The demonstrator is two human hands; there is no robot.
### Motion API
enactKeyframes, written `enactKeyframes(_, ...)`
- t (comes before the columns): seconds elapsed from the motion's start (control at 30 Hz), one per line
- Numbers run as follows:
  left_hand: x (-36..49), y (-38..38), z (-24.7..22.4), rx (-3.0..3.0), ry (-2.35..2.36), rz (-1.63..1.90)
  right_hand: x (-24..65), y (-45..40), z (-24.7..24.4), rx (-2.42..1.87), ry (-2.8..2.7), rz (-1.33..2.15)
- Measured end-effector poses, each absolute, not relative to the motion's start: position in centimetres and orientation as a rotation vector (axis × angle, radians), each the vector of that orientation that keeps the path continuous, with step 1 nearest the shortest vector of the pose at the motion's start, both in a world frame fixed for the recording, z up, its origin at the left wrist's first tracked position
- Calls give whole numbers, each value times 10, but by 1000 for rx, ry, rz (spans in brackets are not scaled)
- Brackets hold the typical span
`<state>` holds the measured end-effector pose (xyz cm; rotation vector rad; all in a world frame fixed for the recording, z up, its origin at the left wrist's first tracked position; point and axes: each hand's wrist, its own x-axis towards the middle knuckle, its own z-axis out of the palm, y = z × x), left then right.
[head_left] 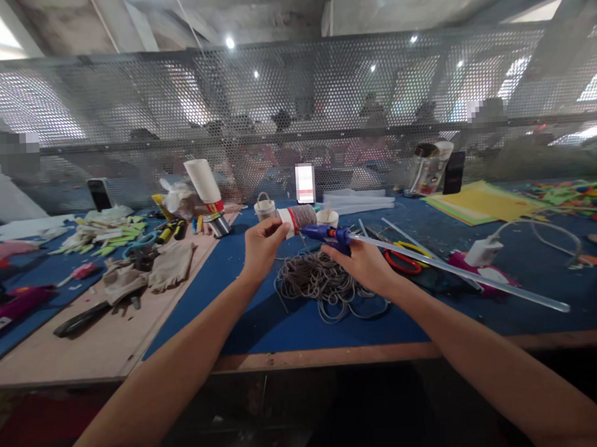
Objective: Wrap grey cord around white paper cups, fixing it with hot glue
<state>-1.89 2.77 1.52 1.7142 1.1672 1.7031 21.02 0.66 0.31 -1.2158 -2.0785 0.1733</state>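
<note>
My left hand (265, 244) grips the white rim end of a paper cup (288, 222), which lies on its side in the air. Grey cord (305, 216) is wound round the cup's other end. In my right hand (361, 260) is a blue hot glue gun (329, 233), its nozzle pointing left, close to the wound cord; whether it touches I cannot tell. A long clear glue stick (461, 271) sticks out of the gun's back toward the lower right. Below both hands a loose heap of grey cord (326, 285) rests on the blue mat.
Behind my hands stands a cord-wrapped cup with a handle (264, 208). Red-handled scissors (403, 261) and a purple power strip (486, 274) lie at right. At left are stacked paper cups (203, 182), gloves (171, 267) and pliers (96, 317). A perforated metal screen (272, 98) closes the back.
</note>
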Motion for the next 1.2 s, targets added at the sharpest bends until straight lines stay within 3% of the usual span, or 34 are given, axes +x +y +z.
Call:
enactKeyframes(0.6, -21, 33, 11, 1578, 1125, 1685, 209, 5, 7, -1246, -2062, 206)
enactKeyframes(1.0, -20, 37, 8, 1323, 1017, 1590, 214, 1, 24, -1167, -1851, 669)
enactKeyframes(1.2, -19, 37, 8, 1257, 1009, 1577, 235, 20, 34, -1158, -1830, 585)
